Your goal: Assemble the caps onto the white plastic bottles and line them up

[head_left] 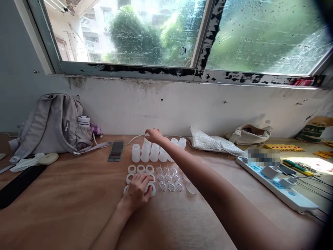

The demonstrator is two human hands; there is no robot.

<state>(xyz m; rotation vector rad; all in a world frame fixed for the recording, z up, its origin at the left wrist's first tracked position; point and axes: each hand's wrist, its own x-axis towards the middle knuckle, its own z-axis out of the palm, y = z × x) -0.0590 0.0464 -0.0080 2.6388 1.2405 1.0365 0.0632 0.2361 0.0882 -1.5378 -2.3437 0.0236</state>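
While parted, left fingers [142, 178] over rings [154, 190]

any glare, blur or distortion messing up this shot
Head view: the window is washed out behind its left pane, and sunlight burns out a patch of the desk at far right; head view: the right forearm looks stretched, likely by a wide lens; head view: dark blurs fill the right corners, and mosaic covers the phone
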